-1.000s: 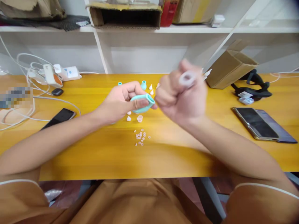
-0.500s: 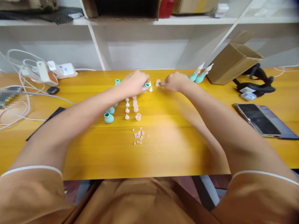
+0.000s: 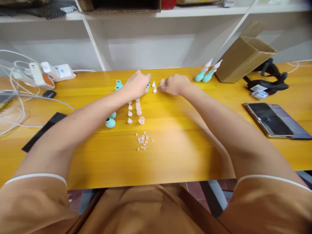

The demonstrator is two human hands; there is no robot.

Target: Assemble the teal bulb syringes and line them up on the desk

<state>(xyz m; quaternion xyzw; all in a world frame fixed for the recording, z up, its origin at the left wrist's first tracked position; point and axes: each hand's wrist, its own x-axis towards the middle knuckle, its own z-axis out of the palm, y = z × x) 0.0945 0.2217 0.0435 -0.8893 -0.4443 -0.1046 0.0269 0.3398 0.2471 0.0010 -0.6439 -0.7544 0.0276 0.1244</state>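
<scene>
We could not see inside one carton (image 3: 240,61), far right. Far centre, two white nozzles (image 3: 154,89) stood between the left hand (image 3: 137,85), at a teal bulb (image 3: 148,86), and right hand (image 3: 175,84), at a pink cup (image 3: 162,81); we could tell neither grip.

The left hand (image 3: 136,85) mostly hides a teal bulb (image 3: 148,86). The top edge crops a cardboard box (image 3: 126,11) (inside too dark)

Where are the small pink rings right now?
In the head view, the small pink rings lie on the table, slightly left of centre, just nearer the person than the closest pink cup.
</scene>
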